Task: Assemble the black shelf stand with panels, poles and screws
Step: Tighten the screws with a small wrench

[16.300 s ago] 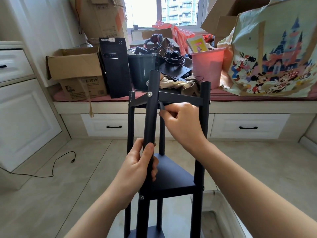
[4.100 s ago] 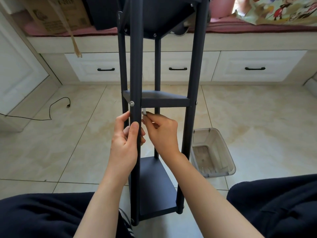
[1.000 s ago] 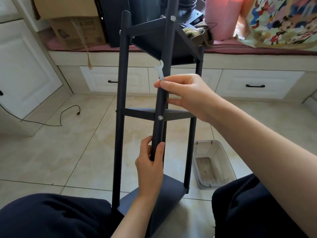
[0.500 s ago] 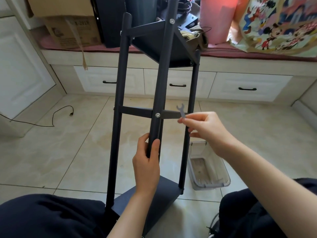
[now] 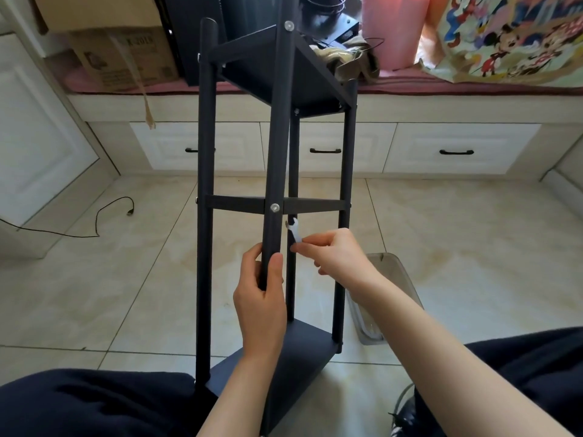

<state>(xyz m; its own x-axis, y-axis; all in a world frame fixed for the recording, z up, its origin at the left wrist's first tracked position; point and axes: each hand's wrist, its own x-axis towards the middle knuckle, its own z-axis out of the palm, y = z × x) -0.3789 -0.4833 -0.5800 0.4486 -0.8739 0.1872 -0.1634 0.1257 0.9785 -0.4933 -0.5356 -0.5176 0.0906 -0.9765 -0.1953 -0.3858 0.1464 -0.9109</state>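
The black shelf stand [image 5: 277,203] stands upright on the tiled floor [image 5: 457,247] between the person's knees. The left hand [image 5: 260,298] grips its near pole [image 5: 277,152] below the middle panel [image 5: 312,205]; the right hand [image 5: 334,257] pinches a small wrench [image 5: 294,233] just under that panel, right of the pole

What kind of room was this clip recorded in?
Most likely a room in a home, partly used for storage: a tiled floor, a built-in window seat with white drawers, and a cardboard box and cartoon-print bag stacked on it.
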